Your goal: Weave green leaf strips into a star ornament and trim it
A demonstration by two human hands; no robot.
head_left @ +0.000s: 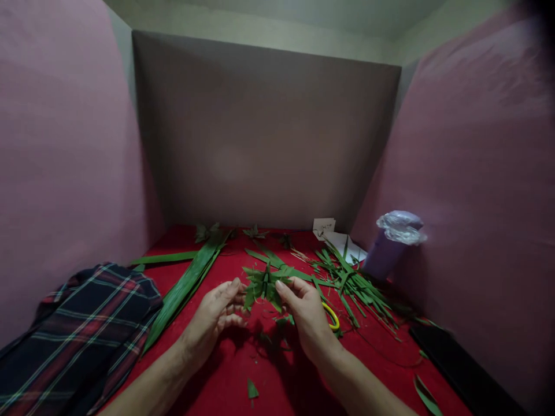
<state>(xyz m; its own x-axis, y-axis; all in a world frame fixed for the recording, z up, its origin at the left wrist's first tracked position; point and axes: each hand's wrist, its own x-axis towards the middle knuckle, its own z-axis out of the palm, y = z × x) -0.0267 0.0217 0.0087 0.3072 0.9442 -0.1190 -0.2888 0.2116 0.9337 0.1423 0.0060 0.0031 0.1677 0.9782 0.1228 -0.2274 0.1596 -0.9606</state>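
A star-shaped piece of folded green leaves (265, 284) is held above the red cloth in the middle of the view. My right hand (306, 306) pinches its right side between thumb and fingers. Beside its left tips is my left hand (217, 309), fingers curved and apart, the fingertips close to the leaf edge; whether they touch it I cannot tell. Below and to the right, a yellow scissors handle (332, 316) shows partly behind my right hand. A small cut leaf piece (252, 388) lies on the cloth between my forearms.
Long leaf blades (186, 283) lie at left beside a plaid cloth (95, 329). A heap of narrow leaf strips (351, 277) spreads at right, near white papers (347, 245), a purple container (384, 251) and a black flat object (459, 364). More leaf stars (255, 232) lie at the back.
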